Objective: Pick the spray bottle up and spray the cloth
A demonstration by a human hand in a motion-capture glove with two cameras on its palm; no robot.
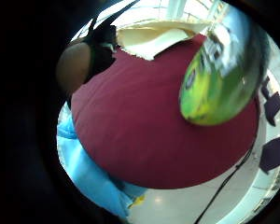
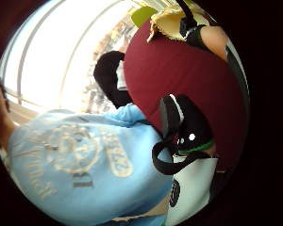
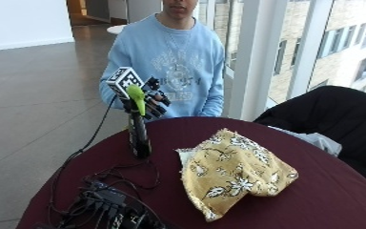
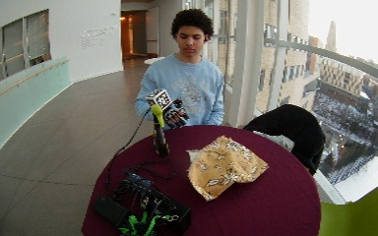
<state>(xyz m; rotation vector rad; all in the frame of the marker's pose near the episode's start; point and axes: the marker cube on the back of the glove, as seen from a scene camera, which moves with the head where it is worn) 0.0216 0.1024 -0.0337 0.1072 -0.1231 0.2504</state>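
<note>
A dark spray bottle (image 3: 138, 138) with a lime-green spray head (image 3: 135, 98) stands upright on the maroon round table (image 3: 170, 138), at its left side in front of the person. My gloved right hand (image 3: 156, 101) hovers at the height of the spray head, just beside it toward the person; I see no finger wrapped round the bottle. The little finger side palm view shows the bottle's green-yellow label (image 1: 219, 70) close by, over the table. A yellow floral cloth (image 3: 234, 169) lies crumpled on the table to the right of the bottle, a hand's width away.
A black box with a tangle of cables (image 3: 106, 205) lies at the table's near left edge. A black jacket (image 3: 335, 119) hangs over a chair at the right. A green chair (image 4: 362, 211) stands beyond the table's near right side.
</note>
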